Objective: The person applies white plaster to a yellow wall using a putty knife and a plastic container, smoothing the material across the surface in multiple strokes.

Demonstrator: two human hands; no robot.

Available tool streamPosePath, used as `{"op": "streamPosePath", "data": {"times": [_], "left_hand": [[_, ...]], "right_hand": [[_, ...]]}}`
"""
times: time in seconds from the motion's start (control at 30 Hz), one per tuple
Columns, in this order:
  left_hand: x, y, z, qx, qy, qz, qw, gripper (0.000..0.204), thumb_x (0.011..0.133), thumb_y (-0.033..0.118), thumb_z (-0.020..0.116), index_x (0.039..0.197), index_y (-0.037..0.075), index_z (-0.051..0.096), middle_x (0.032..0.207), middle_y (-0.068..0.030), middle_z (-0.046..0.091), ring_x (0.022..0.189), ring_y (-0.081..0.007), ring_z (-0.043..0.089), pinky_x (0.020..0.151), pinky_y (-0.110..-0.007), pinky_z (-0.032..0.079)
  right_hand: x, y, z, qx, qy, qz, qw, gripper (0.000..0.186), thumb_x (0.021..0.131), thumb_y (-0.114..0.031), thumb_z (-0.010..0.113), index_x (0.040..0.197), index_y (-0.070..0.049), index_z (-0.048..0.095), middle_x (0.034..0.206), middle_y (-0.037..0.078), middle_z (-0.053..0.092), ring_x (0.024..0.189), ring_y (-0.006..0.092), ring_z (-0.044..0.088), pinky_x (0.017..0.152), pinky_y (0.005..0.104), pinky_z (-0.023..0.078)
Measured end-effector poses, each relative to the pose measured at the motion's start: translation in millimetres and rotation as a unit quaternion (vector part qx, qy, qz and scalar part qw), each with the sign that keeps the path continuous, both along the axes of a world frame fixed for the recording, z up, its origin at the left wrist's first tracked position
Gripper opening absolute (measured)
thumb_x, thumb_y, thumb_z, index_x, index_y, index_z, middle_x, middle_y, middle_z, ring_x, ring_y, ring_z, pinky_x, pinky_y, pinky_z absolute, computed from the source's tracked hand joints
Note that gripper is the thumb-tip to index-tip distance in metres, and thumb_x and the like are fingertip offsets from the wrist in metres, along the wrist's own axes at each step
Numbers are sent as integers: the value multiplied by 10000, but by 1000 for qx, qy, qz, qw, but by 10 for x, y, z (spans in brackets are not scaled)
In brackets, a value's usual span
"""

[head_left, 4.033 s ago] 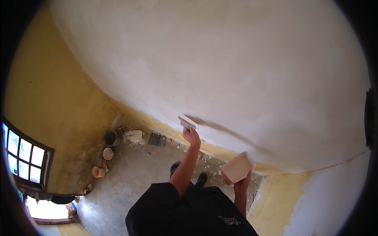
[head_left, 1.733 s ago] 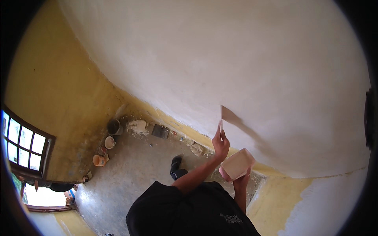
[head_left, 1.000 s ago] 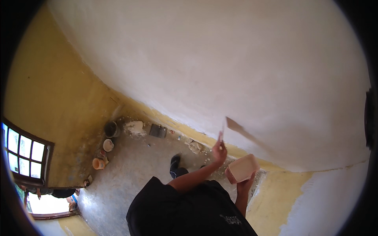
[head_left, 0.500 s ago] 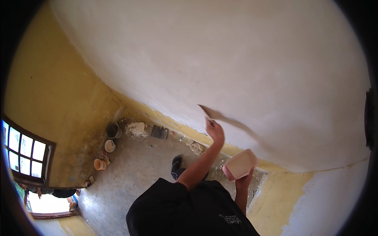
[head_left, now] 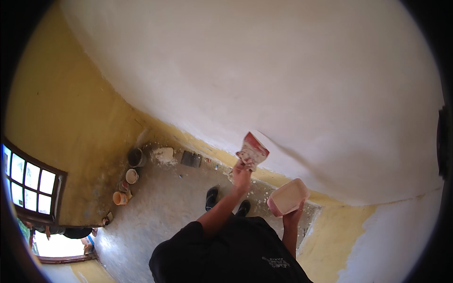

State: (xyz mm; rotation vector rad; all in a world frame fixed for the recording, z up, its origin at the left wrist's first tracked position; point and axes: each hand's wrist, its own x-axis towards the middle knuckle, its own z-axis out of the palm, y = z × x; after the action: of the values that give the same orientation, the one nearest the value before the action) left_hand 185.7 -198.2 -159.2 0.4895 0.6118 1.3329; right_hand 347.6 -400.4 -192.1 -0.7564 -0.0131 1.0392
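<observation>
My left hand point(head_left: 242, 173) is closed around the handle of a wide putty knife point(head_left: 254, 152), its reddish blade smeared with pale filler. The blade points up toward the white wall point(head_left: 283, 85), close to its lower part; I cannot tell whether it touches. Lower right, my right hand point(head_left: 293, 215) grips a pink rectangular tub point(head_left: 288, 196) from below and the side. A pale, smooth face of the tub shows; its depth is hard to make out.
A yellow wall point(head_left: 71, 118) stands at left with a window point(head_left: 29, 174). Along its foot are a dark bucket point(head_left: 136, 157), a white bucket point(head_left: 132, 176) and an orange one point(head_left: 120, 198). Filler scraps and a dark flat board point(head_left: 191, 159) lie on the floor by my boots point(head_left: 212, 198).
My left hand has drawn down and left from the wall, turning the putty knife so its blade face shows. The tub in my right hand has barely moved.
</observation>
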Motion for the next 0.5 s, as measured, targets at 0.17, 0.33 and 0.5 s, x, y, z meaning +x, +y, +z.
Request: {"op": "streamPosePath", "data": {"times": [0.17,0.33,0.5], "left_hand": [[-457,430,78,31,59,85,994,301,943,-2,545,1243,-32,546,1095,-84,637,974,-152,604,852,-284,491],[-423,829,493,134,484,333,798,305,964,32,461,1222,-117,532,1027,-256,666,794,-254,607,748,-329,484],[140,1222,429,187,469,385,773,415,927,-28,458,1341,-54,476,1359,-279,482,1209,-355,554,968,-355,458]], "right_hand": [[30,-54,41,15,15,15,1000,630,982,-460,472,1445,-67,304,1411,118,440,1302,292,435,1082,446,363],[32,-132,29,3,-4,-9,1000,636,982,-459,474,1444,-58,299,1404,120,446,1293,292,445,1084,445,362],[-20,-87,18,10,2,4,1000,619,974,-454,497,1424,-57,346,1393,127,465,1268,297,472,1065,452,394]]}}
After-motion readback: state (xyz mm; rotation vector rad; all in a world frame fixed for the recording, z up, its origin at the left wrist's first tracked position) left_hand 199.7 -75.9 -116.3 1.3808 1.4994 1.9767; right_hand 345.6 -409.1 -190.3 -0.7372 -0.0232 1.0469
